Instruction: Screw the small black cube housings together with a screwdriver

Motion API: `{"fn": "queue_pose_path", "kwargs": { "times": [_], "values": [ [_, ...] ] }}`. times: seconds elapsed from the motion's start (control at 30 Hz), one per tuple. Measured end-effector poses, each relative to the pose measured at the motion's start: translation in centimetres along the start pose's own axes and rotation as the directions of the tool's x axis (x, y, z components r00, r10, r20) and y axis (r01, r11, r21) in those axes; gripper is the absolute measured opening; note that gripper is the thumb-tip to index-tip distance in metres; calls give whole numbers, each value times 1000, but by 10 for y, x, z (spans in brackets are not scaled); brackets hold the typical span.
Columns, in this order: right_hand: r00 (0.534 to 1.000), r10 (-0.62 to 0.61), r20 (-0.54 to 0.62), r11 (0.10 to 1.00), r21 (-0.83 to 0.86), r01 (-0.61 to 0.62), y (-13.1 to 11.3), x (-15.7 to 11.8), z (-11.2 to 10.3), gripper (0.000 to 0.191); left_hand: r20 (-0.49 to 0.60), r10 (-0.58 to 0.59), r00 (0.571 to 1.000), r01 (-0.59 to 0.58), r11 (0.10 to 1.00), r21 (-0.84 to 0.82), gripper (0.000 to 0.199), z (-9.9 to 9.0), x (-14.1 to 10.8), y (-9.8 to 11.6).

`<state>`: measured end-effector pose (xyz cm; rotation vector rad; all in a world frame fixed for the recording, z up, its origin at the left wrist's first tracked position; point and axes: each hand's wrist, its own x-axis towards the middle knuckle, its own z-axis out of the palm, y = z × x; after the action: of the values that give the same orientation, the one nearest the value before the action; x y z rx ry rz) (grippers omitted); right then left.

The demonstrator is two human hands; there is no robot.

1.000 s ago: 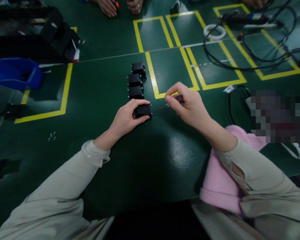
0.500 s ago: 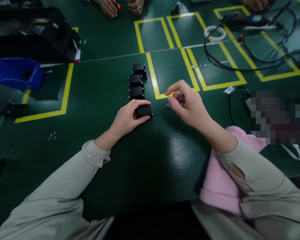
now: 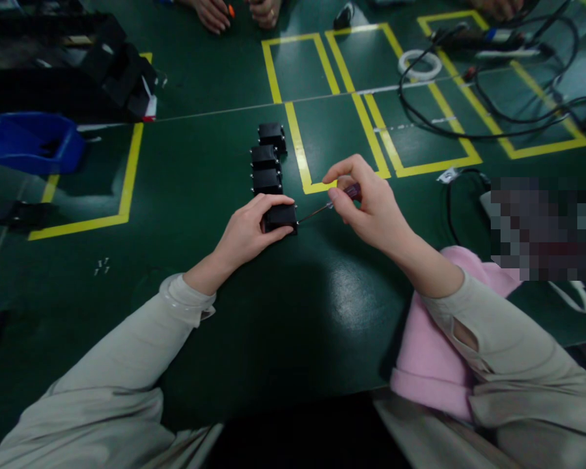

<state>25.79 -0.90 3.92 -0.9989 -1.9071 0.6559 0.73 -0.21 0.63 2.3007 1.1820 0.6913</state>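
While the left hand (image 3: 247, 227) clamps a small black block (image 3: 280, 217) down on the green desk (image 3: 293, 319), index finger along the far side and thumb along the near side, the right hand (image 3: 371, 207) is closed around the handle of a screwdriver (image 3: 353, 191) to the block's right. The slanted shaft's tip appears to touch a bright fastener on the block's right end. The two-sided grip probably braces the block against push and twist, leaving that end uncovered. Beyond the block, three similar blocks (image 3: 264, 155) stand in a rough line, seemingly arranged within reach. Left of the block and nearer the person, a few small metal pieces (image 3: 101, 266), perhaps screws, lie loose, probably set clear of the tool.
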Motion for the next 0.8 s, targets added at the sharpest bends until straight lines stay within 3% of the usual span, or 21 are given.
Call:
{"fn": "queue_pose_path", "kwargs": {
  "times": [0.13, 0.3, 0.5, 0.67, 0.8],
  "values": [
    [1000, 0, 5, 1000, -11, 0, 1, 1, 0, 18, 4, -4, 1000, 4, 1000, 5, 43, 0, 0, 1],
    [1000, -17, 5, 1000, -21, 17, 0, 0, 0, 8, -1, 6, 1000, -6, 1000, 3, 43, 0, 0, 0],
    [999, -37, -5, 999, -11, 36, 1, 1, 1, 17, 2, -5, 1000, 5, 1000, 4, 44, 0, 0, 0],
    [999, -49, -3, 999, -10, 49, 1, 1, 1, 5, 2, -7, 1000, 7, 1000, 11, 44, 0, 0, 0],
    [999, -46, -2, 999, -22, 45, 2, 1, 1, 10, -1, 0, 1000, 0, 1000, 8, 44, 0, 0, 0]
  ]
}}
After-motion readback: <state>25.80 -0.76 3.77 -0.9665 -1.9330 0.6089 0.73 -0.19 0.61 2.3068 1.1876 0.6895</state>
